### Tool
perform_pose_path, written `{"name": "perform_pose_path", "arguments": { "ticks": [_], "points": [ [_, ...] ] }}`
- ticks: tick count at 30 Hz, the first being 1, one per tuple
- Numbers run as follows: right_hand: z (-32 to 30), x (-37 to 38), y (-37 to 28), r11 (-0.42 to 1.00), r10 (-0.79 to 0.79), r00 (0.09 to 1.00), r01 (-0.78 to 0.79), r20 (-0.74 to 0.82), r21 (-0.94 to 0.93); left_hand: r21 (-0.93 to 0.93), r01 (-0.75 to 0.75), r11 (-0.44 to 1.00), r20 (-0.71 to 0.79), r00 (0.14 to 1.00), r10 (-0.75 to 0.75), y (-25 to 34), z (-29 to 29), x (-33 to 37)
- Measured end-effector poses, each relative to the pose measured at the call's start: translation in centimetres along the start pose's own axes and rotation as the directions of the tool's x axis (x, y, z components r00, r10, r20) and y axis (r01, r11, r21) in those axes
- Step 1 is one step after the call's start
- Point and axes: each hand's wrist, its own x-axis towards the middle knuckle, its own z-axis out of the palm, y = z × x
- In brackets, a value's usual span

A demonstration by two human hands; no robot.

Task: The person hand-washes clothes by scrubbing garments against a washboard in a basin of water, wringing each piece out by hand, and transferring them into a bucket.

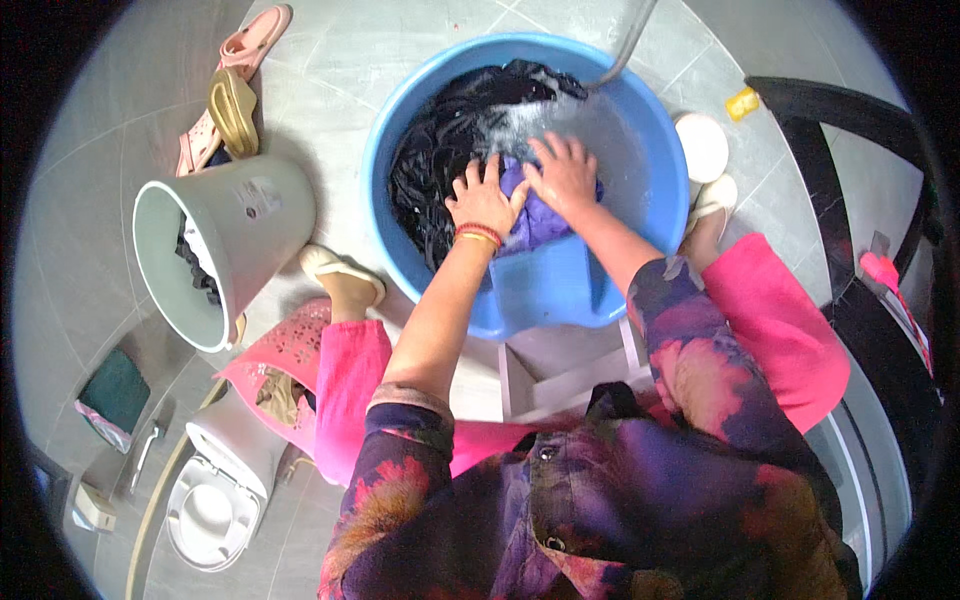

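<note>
A large round blue tub [660, 150] stands on the floor in front of me, holding dark wet clothes [425, 165] and cloudy water. Between my arms, a purple cloth [540, 222] lies over the tub's sloping washboard [540, 285]. My left hand [485, 205] rests spread on the cloth's left side, beside the dark clothes. Fingers apart, my right hand [565, 175] presses on the cloth's upper right. A grey hose [632, 45] reaches over the far rim, and foamy water [515, 125] shows near its end.
A pale green bucket [265, 215] with clothes inside leans at the left, near pink and gold shoes [233, 110]. A pink basket [290, 345] is by my left leg. A white round lid or bowl [702, 147] lies right of the tub, with a black frame [825, 190] beyond.
</note>
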Motion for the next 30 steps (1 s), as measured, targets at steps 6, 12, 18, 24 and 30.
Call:
{"name": "perform_pose_path", "arguments": {
  "ticks": [6,12,18,24,30],
  "points": [
    [-5.5,-8.6,-0.8,0.932,0.023,0.990,-0.071,0.140,0.355,-0.244,-0.369,0.897,-0.135,0.929,0.346,-1.2,0.8,-9.2],
    [-3.6,-5.5,-1.8,0.997,-0.072,0.996,0.070,0.045,0.028,-0.081,-0.225,0.971,-0.067,0.973,0.220,0.0,1.6,-4.0],
    [-2.6,-8.7,-0.6,0.967,-0.170,0.981,0.185,-0.095,0.175,-0.032,-0.364,0.931,-0.201,0.915,0.351,-1.0,2.2,-7.8],
    [-2.8,-4.4,-2.9,0.995,-0.096,0.961,0.088,0.260,0.044,-0.033,-0.254,0.967,-0.196,0.950,0.243,-1.5,1.4,-4.8],
    [-4.4,-9.1,-0.2,0.969,-0.169,0.979,0.144,0.112,0.203,-0.131,-0.425,0.895,-0.187,0.898,0.399,-1.7,2.0,-9.1]
  ]
}}
